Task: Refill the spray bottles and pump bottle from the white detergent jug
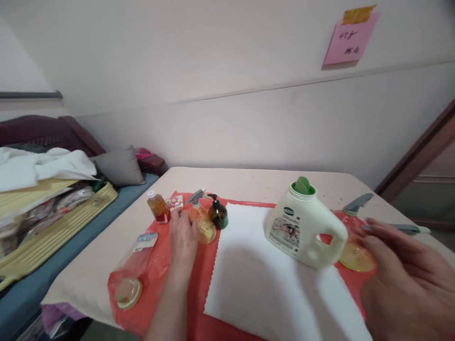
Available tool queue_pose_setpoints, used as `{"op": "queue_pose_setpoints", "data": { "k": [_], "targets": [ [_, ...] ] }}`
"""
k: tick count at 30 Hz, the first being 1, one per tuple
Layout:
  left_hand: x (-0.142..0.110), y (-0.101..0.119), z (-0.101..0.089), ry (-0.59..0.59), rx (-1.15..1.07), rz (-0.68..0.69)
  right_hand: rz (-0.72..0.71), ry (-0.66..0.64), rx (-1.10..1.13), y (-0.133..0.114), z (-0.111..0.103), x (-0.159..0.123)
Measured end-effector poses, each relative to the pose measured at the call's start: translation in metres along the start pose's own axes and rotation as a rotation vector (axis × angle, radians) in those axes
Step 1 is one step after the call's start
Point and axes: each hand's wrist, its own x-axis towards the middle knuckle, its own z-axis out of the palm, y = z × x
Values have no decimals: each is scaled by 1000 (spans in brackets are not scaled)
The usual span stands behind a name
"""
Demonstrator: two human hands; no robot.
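My left hand [183, 232] hovers low over the red sheet with its fingers loosely bent and apart. It is beside a clear spray bottle [206, 230] with yellowish liquid and a grey trigger. A dark pump bottle [218, 215] stands just right of that. At the right, my right hand [405, 274] pinches a slim grey tool [401, 228] with a pale green end; its kind is unclear. Behind those fingers is another spray bottle [357, 257] with yellow liquid. A pale green detergent jug [305, 227], a green cup in its mouth, stands upright between my hands.
White paper [245, 274] lies on the red sheet [197, 293]. At the left are an amber bottle [159, 207], a clear pouch [140, 255] and a lidded jar [128, 292]. A bench with a grey cushion [120, 166] and a washboard [71, 220] lies farther left.
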Motion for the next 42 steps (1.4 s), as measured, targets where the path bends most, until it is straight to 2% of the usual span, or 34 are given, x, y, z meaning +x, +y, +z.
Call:
{"op": "queue_pose_setpoints", "data": {
  "k": [2,4,6,8,9,11,14,17,19,21,23,25,26,29,31,34,37,40,42],
  "targets": [
    [-2,13,-13,22,-141,37,10,-141,-25,-2,6,-11],
    [-7,30,-24,-23,-354,91,-2,-452,-85,0,11,-24],
    [-16,44,-30,-116,-511,115,-19,-797,-129,2,17,-38],
    [-25,55,-32,-189,-627,168,-63,-1071,-181,4,23,-53],
    [-30,58,-31,-209,-681,214,-95,-1172,-212,5,27,-59],
    [-38,63,-28,-223,-770,311,-135,-1274,-272,9,33,-70],
    [-44,67,-23,-244,-858,330,-142,-1229,-313,15,37,-75],
    [-40,67,-18,-378,-1048,210,-95,-1174,-252,19,36,-69],
    [-35,64,-15,-441,-1165,48,42,-1194,-164,18,34,-62],
    [-31,59,-10,-508,-1187,-158,229,-1248,-16,16,33,-57],
    [-31,55,-4,-678,-1191,-288,388,-1296,187,13,33,-55],
    [-37,56,1,-888,-1273,-285,516,-1356,389,12,35,-57],
    [-41,58,3,-944,-1348,-264,581,-1395,474,12,36,-60],
    [-53,68,5,-978,-1540,-259,758,-1519,689,12,38,-71],
    [-57,72,2,-998,-1564,-271,814,-1555,788,12,39,-77],
    [-55,74,-5,-1039,-1492,-295,775,-1568,761,14,39,-81],
    [-52,77,-9,-983,-1281,-330,601,-1514,484,20,40,-83],
    [-56,84,-1,-761,-1028,-313,277,-1289,77,29,43,-92],
    [-62,90,7,-599,-950,-290,118,-1148,-95,33,45,-98]
  ]
}}
